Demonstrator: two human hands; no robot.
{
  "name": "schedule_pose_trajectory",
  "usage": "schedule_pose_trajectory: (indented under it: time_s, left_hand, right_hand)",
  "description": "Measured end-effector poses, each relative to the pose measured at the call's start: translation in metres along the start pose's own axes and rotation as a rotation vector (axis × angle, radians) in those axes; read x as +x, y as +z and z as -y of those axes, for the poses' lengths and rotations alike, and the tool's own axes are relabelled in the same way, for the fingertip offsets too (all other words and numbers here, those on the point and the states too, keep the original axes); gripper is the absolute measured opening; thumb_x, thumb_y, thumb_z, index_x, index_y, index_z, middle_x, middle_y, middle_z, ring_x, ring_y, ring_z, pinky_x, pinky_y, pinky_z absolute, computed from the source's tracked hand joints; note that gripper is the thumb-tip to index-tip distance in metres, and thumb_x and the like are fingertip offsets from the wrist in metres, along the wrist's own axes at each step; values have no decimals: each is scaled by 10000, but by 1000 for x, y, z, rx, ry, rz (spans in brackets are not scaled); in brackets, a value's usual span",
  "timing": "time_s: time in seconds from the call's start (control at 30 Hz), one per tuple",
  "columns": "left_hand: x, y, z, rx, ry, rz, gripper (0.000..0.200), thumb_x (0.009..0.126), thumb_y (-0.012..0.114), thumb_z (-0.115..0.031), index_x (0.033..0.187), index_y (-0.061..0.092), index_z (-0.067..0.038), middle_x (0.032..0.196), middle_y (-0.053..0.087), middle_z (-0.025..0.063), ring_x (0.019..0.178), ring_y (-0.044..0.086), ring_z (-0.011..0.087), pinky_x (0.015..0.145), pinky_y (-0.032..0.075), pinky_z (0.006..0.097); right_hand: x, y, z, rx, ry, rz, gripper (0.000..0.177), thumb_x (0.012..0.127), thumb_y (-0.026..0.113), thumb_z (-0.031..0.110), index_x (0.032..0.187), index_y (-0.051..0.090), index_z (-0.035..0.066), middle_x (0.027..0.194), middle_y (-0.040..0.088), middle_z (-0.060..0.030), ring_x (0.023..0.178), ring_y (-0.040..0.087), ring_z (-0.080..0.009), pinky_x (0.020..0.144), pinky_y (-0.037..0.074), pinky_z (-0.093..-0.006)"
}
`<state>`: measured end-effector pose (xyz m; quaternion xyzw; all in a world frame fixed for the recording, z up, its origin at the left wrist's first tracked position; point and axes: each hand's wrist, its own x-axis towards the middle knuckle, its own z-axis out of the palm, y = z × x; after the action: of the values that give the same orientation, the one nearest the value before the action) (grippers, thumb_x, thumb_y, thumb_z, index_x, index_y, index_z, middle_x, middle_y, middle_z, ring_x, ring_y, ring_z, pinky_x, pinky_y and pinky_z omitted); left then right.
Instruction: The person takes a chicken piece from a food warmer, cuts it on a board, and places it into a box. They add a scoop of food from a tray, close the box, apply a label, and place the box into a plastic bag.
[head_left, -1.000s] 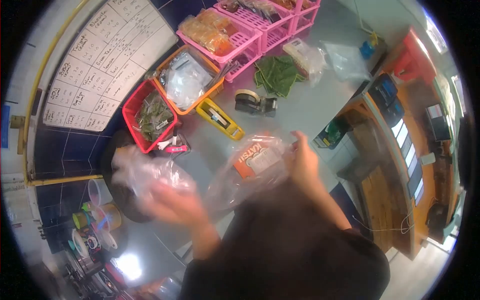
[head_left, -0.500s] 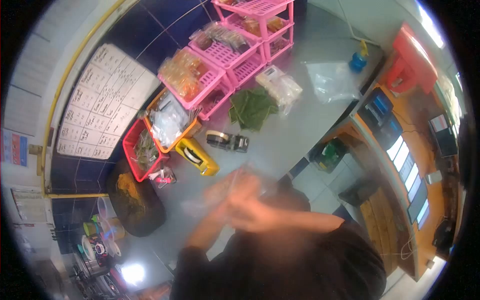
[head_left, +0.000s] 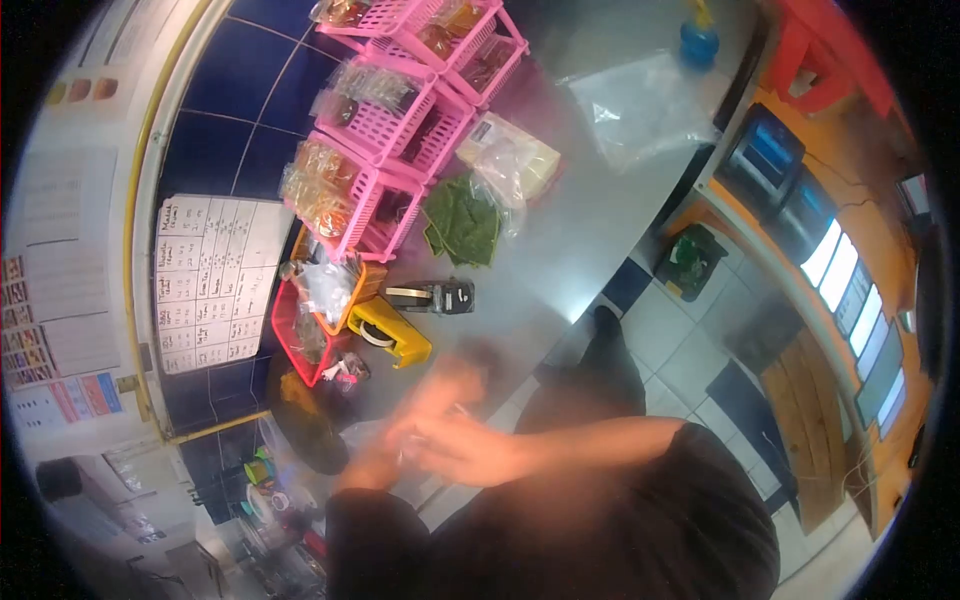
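Blue tiled wall (head_left: 250,70) backs a grey counter (head_left: 560,240) that runs along it. Against the wall stands a pink rack (head_left: 400,110) stacked with filled packets, with a handwritten chart (head_left: 205,280) beside it. Loose clear sheets (head_left: 640,105) lie at the counter's far end, and green leaves (head_left: 462,222) lie near the rack's foot, touching a pale packet (head_left: 510,160). Closer in, a red basket (head_left: 290,340) and an orange basket (head_left: 345,300) sit side by side by the chart, with a yellow dispenser (head_left: 392,335) and a black dispenser (head_left: 435,297) just beside them. At the counter's near edge, the left hand (head_left: 415,405) and right hand (head_left: 462,452) meet close together, both blurred. A pale clear bag (head_left: 365,440) shows at their left, touching them, below the yellow dispenser. Whether either hand is clenched on it or loose cannot be told.
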<state>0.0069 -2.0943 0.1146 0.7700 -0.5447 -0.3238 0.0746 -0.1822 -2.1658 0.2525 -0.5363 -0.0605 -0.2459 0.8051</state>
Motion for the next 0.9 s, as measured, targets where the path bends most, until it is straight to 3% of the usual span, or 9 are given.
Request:
schedule_pose_trajectory:
  time_s: [0.1, 0.23, 0.5, 0.6, 0.67, 0.7, 0.8, 0.87, 0.9]
  left_hand:
    - [4, 3, -3, -4, -1, -12, 476, 920, 570, -410, 1227, 611, -48, 1185, 633, 161, 1167, 575, 295, 954, 485, 424]
    - [6, 12, -4, -22, 3, -59, 509, 922, 563, -443, 1239, 607, -47, 1198, 634, 157, 1177, 577, 284, 951, 490, 419]
    - [-58, -28, -37, -35, -96, -133, 575, 924, 550, -508, 1264, 597, -47, 1223, 637, 151, 1198, 581, 261, 945, 500, 409]
    - [-126, -101, -66, 150, -395, 148, 600, 925, 545, -532, 1274, 594, -47, 1232, 638, 148, 1206, 583, 253, 943, 503, 405]
    - [-158, -139, -57, 466, -511, 669, 614, 911, 567, -552, 1251, 595, -41, 1120, 679, 140, 1182, 594, 262, 946, 500, 403]
    - [-180, -155, -65, 428, -519, 670, 614, 911, 567, -552, 1251, 595, -41, 1120, 679, 140, 1182, 594, 262, 946, 500, 403]
    - [-226, -172, -67, 398, -344, 544, 421, 891, 630, -410, 1157, 644, -85, 962, 692, 96, 1123, 612, 245, 1016, 454, 432]
    - [-246, -159, -56, 711, 103, -2, 267, 826, 665, -219, 1071, 663, -114, 932, 665, 73, 1083, 612, 227, 1071, 390, 489]
    - [-247, -155, -51, 704, 106, -15, 267, 826, 665, -219, 1071, 663, -114, 932, 665, 73, 1083, 612, 227, 1071, 390, 489]
  right_hand:
    - [4, -10, 14, 169, 236, 85, 369, 1000, 466, 100, 1360, 385, 89, 1035, 658, -133, 854, 676, -212, 663, 570, -342]
    - [5, 0, -6, 23, 138, -6, 384, 1011, 451, 93, 1388, 380, 105, 1159, 673, -109, 801, 674, -154, 580, 564, -295]
    - [33, 2, -17, -66, 151, -101, 469, 963, 533, 22, 1402, 379, 75, 1180, 666, -101, 967, 660, -150, 730, 557, -292]
    - [40, -6, -5, 72, 274, -241, 554, 911, 567, -44, 1414, 368, 75, 1167, 653, -122, 1013, 641, -162, 736, 541, -282]
    - [51, -5, 9, 97, 412, -394, 601, 884, 551, -79, 1428, 346, 71, 1074, 684, -179, 821, 657, -144, 619, 528, -271]
    - [51, -12, 2, 83, 406, -390, 630, 884, 559, -67, 1449, 319, 76, 1055, 688, -189, 787, 658, -144, 609, 526, -270]
    - [54, 3, -3, 56, 406, -350, 705, 878, 591, -32, 1489, 260, 88, 1048, 692, -197, 741, 665, -165, 591, 532, -285]
    - [57, 25, -5, 44, 393, -321, 753, 871, 614, -8, 1508, 227, 95, 1060, 693, -195, 729, 672, -188, 584, 539, -300]
    - [58, 44, -9, -214, 336, -79, 792, 860, 632, 5, 1518, 202, 100, 1095, 685, -180, 744, 676, -200, 592, 544, -314]
